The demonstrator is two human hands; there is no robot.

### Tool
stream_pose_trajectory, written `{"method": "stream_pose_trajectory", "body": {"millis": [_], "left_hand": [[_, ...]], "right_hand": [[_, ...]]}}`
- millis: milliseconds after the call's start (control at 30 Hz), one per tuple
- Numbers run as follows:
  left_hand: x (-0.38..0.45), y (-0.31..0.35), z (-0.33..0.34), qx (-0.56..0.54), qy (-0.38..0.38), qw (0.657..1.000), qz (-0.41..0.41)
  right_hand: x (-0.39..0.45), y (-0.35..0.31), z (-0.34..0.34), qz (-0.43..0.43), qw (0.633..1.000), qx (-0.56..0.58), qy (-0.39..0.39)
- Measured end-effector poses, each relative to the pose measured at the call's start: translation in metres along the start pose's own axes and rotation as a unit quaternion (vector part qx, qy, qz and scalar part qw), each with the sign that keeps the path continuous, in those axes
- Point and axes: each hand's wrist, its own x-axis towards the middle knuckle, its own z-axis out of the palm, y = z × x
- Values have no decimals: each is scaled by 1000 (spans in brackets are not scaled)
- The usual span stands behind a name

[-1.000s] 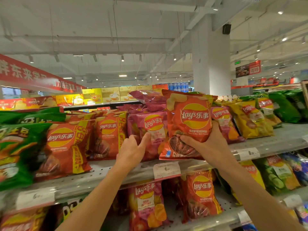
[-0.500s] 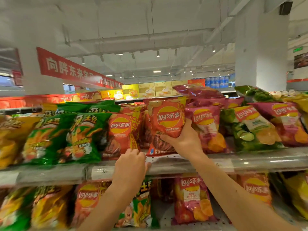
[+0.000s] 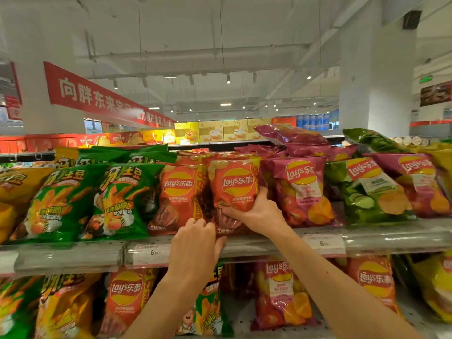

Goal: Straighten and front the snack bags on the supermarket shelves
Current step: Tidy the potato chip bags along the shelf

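An orange-red Lay's bag stands upright on the upper shelf, its front facing me. My right hand grips the lower right side of this bag. My left hand touches its bottom left corner at the shelf edge, fingers curled against it. A second orange-red Lay's bag stands just left of it. Pink Lay's bags stand to the right, and green snack bags to the left.
A green cucumber Lay's bag and more pink and yellow bags fill the shelf's right end. Price tags sit on the shelf rail. The lower shelf holds more Lay's bags. A white pillar rises behind.
My view has swung left along the shelf. My right hand has carried the orange-red bag left and set it down beside the other orange-red one. My left hand has come up to its bottom corner.
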Motion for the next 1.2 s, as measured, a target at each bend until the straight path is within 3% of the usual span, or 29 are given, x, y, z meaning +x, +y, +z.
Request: {"method": "stream_pose_trajectory", "body": {"millis": [100,233,333,567,733,933,1100,1200], "left_hand": [[-2,7,0,1,11,1000,-24],[0,38,-6,-16,79,997,-11],[10,81,-8,-97,99,990,6],[38,235,9,-334,91,938,0],[64,324,35,-357,30,930,-83],[98,348,49,-356,-152,891,-238],[122,344,62,-381,-218,863,-250],[128,339,68,-418,-222,847,-243]], "right_hand": [[-9,5,-12,-31,999,-20,14],[-26,25,-46,-125,984,9,127],[-32,56,-86,-152,967,56,195],[-27,172,-204,-117,958,38,258],[-15,252,-277,-65,953,-44,293],[16,295,-321,35,983,-112,140],[51,295,-332,102,994,-38,14],[67,294,-329,114,993,29,-21]]}}
